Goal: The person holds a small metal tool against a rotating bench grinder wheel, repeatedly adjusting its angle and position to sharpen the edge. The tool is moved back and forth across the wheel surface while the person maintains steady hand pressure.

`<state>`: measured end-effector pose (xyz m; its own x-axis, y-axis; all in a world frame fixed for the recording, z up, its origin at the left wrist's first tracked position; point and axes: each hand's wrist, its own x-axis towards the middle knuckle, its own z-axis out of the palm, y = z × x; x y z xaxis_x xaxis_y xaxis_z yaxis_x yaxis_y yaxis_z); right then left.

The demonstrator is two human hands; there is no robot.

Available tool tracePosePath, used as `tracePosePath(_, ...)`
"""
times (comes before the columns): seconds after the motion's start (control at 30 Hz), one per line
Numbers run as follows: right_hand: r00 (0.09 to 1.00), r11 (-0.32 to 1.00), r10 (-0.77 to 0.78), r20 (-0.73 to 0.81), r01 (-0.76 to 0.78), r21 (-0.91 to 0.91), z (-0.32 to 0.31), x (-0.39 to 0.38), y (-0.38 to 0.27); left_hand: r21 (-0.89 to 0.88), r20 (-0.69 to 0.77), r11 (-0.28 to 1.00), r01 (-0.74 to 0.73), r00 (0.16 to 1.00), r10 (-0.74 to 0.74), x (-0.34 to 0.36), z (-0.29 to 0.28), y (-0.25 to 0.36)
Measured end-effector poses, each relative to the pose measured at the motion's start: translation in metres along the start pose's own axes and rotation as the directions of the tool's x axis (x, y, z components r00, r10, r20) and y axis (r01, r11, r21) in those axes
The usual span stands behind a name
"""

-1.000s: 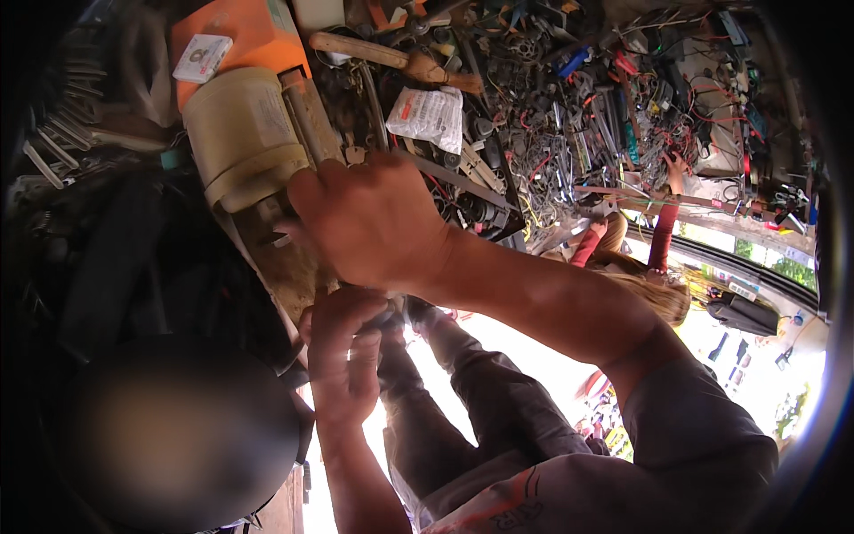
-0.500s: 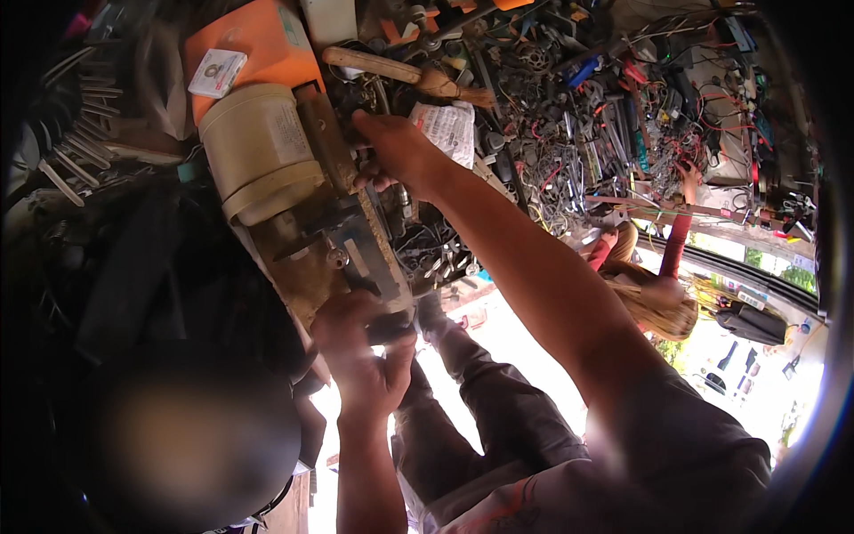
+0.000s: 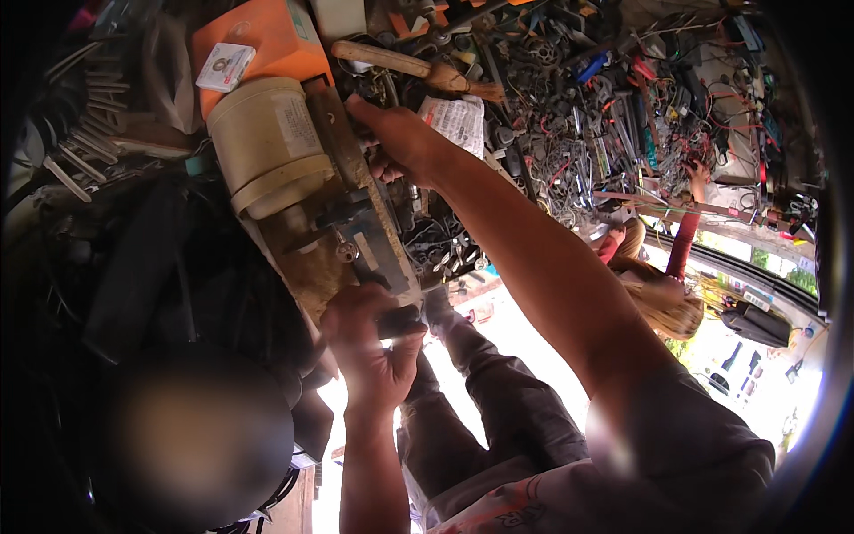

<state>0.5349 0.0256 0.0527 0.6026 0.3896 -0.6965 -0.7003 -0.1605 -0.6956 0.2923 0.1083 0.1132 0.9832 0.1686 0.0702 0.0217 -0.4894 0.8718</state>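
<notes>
A machine with a beige cylindrical motor housing [image 3: 262,142] and a worn base [image 3: 311,280] lies in front of me, left of the middle. A small shiny metal piece [image 3: 346,252] sits on its dark mechanism [image 3: 360,227]. My left hand [image 3: 365,343] is closed around a black handle [image 3: 399,321] at the machine's near end. At the right side of the housing, my right hand [image 3: 400,142] has its fingers curled against the machine's edge. What those fingers hold, if anything, is hidden.
An orange box [image 3: 262,36] with a small white packet [image 3: 225,67] stands behind the motor. A wooden-handled brush [image 3: 418,67] and printed paper [image 3: 454,125] lie beside it. Tools and wires [image 3: 605,125] crowd the bench; another person's hand [image 3: 698,178] reaches in at right.
The whole view has shifted slightly, so the machine and bench sit a little farther right. Both hands keep their places on the machine, and the left hand's fingers have turned slightly around the handle.
</notes>
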Motion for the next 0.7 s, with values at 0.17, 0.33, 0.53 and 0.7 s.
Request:
tracePosePath(0.17, 0.999, 1.0, -0.031, -0.011, 0.031, 0.002, -0.0019, 0.0011, 0.0053, 0.02, -0.003, 1.0, -0.003, 1.0, 0.003, 0.001, -0.0006, 0.0025)
tracePosePath(0.33, 0.999, 1.0, -0.031, -0.027, 0.032, 0.001, 0.0001, 0.0018, 0.0062, -0.023, -0.009, 1.0, 0.002, 1.0, -0.003, 0.0007, -0.0003, 0.0016)
tracePosePath(0.53, 0.998, 0.999, -0.048, -0.033, 0.048, -0.013, -0.0011, 0.0031, 0.008, -0.035, -0.019, 0.999, -0.002, 1.0, 0.002, 0.0006, 0.0003, 0.001)
tracePosePath(0.7, 0.998, 0.999, -0.053, -0.03, 0.053, -0.005, 0.0012, 0.0018, 0.0077, -0.03, -0.019, 1.0, 0.004, 1.0, -0.004, -0.0003, -0.0002, 0.0001)
